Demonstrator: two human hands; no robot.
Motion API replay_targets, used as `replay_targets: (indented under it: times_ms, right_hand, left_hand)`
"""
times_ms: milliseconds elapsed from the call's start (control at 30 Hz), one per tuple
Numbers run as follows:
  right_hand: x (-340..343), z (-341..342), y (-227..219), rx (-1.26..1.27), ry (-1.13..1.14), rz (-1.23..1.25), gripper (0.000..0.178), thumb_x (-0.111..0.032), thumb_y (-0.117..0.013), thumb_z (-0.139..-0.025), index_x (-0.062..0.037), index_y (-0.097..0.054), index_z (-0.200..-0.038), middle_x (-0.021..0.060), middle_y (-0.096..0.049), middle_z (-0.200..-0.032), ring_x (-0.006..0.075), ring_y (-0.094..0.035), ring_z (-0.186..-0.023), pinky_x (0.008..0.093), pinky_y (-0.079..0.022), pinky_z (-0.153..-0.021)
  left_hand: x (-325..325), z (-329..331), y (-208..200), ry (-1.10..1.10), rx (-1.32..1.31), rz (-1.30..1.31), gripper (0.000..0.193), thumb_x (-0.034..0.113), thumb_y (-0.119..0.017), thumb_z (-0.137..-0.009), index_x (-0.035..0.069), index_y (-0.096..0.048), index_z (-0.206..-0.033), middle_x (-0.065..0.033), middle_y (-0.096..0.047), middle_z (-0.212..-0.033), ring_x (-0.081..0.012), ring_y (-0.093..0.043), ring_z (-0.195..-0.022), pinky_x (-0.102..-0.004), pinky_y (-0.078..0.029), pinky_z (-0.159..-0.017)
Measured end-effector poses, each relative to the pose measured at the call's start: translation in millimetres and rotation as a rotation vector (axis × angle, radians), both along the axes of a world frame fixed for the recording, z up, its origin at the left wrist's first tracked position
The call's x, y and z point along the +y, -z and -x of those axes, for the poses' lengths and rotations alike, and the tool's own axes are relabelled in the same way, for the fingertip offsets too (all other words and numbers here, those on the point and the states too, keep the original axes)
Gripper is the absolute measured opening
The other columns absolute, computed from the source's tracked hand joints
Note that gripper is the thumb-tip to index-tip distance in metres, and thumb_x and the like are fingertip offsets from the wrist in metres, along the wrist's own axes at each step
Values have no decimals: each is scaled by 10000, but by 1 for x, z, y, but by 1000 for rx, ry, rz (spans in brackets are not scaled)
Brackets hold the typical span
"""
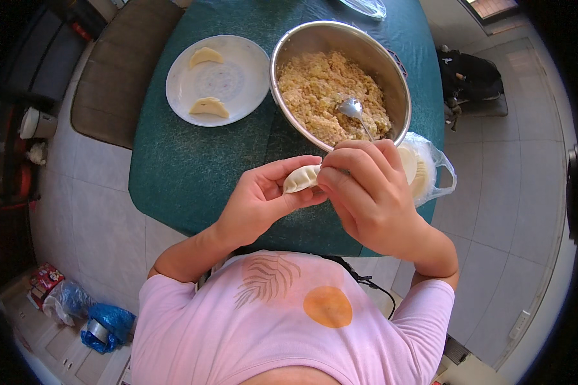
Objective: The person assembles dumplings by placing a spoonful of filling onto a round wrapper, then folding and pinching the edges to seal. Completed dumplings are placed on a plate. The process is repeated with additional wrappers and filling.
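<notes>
Between my two hands, above the near part of the green table, is a pale dumpling with a pleated edge. My left hand grips its left side between thumb and fingers. The fingers of my right hand pinch its right end, which they hide. Beyond my right hand stands a steel bowl of minced filling, with a spoon resting in it. To the left, a white plate carries two folded dumplings, set apart from each other.
Right of my right hand, a clear plastic bag holds round dough wrappers. A dark green cloth covers the table. A brown padded bench stands at the left, and a dark item lies on a seat at the right.
</notes>
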State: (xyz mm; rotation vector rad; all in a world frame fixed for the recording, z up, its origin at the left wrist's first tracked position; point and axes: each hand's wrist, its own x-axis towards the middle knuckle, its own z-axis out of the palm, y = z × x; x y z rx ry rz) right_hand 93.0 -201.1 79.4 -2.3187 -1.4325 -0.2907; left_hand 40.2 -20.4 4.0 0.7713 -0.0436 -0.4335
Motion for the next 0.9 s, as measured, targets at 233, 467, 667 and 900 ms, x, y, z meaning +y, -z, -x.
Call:
replay_targets:
  times_ms: [233, 467, 667, 900]
  right_hand:
    - [3, 1, -4, 104, 37, -58, 322, -58, -731, -664, -48, -607, -962, 86, -558, -1001, 265, -571, -945, 380, -418, -780]
    - [2, 4, 0, 45, 8, 37, 365, -80, -739, -659, -65, -596, -995, 80, -552, -1003, 265, -570, -960, 382, -415, -779]
    - [3, 1, -5, 162, 70, -166, 278, -53, -715, -671, -56, -599, -923, 82, -556, -961, 253, -565, -891, 377, -406, -736]
    - [-12, -2, -3, 139, 101, -219, 280, -30, -730, -685, -47, -605, -935, 86, -569, -897, 263, -560, -790, 367, -420, -684]
  left_hand:
    - [0, 1, 1, -18, -7, -24, 425, -35, -530, -907, -49, -429, -1319, -130, -527, -1248, -190, -553, -1129, -327, -475, -989]
    - [-2, 1, -2, 7, -21, -68, 422, -8, -550, -910, -43, -435, -1315, -132, -531, -1245, -188, -559, -1124, -319, -480, -979]
    - [0, 0, -2, -17, 25, 42, 441, 11, -557, -914, -10, -411, -1329, -157, -542, -1241, -225, -564, -1140, -335, -481, -979]
    - [0, 1, -1, -51, 68, 131, 436, 21, -555, -917, 14, -408, -1328, -172, -542, -1242, -261, -569, -1137, -373, -483, -979]
